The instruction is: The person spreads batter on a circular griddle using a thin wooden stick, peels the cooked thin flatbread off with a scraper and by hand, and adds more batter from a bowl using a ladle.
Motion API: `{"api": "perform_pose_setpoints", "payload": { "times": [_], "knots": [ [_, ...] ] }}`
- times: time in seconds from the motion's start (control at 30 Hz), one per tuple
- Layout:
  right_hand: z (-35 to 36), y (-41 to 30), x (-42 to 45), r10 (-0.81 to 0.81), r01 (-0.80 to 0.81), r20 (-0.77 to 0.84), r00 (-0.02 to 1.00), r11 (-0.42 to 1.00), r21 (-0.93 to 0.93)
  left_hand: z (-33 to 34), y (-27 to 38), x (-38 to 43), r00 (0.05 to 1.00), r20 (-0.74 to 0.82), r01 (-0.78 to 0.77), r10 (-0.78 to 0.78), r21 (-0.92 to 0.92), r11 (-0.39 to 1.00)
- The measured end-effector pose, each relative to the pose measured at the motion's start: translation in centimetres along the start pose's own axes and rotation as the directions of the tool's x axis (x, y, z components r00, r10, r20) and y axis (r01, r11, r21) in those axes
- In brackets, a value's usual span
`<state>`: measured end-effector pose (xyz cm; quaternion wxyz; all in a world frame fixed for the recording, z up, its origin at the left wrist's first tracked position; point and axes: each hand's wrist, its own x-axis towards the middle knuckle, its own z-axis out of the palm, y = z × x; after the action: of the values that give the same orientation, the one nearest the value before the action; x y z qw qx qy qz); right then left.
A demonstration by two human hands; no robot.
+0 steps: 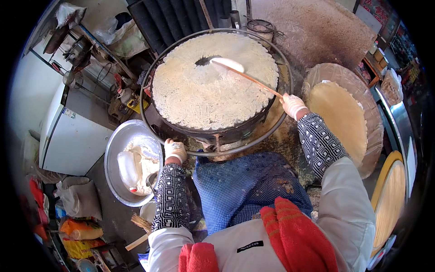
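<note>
My right hand [293,104], in a pale glove, grips the wooden handle of a white-bladed spreader [228,64]. Its blade lies on a large round sheet of pale batter [210,91] covering a griddle, beside a dark hole near the sheet's middle. The left hand [175,150], gloved too, is closed on the metal ring [238,149] around the griddle, at its near left side. Just left of that hand is a metal basin [110,163] holding batter or flour, a plastic bottle [127,170] and a ladle.
Right of the griddle, a thin round flatbread [340,119] lies on a plastic-covered round surface [372,136]. A round wooden board [389,204] stands at far right. At left are a white fridge or cabinet [74,142] and sacks [80,197]; a straw brush [141,222] is below the basin.
</note>
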<state>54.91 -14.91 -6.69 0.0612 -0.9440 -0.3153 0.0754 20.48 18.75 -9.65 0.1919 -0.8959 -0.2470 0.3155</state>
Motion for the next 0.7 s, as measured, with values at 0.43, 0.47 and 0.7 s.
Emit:
{"api": "perform_pose_setpoints", "payload": {
  "times": [0.43,0.47,0.7],
  "knots": [
    [0.1,-0.3,3.1,0.013,-0.014,0.038,0.999,0.999,0.049,3.9,-8.2,6.4,0.978,-0.187,-0.058,0.092,0.180,0.982],
    [-0.2,-1.6,3.5,0.077,-0.096,0.147,0.986,0.987,0.128,3.1,-8.6,6.2,0.980,-0.169,-0.077,0.106,0.168,0.983],
    [-3.1,-10.7,-6.5,-0.044,-0.300,0.374,0.926,0.516,0.802,4.9,-9.2,7.1,0.971,-0.218,-0.085,0.103,0.089,0.992]
  ]
}}
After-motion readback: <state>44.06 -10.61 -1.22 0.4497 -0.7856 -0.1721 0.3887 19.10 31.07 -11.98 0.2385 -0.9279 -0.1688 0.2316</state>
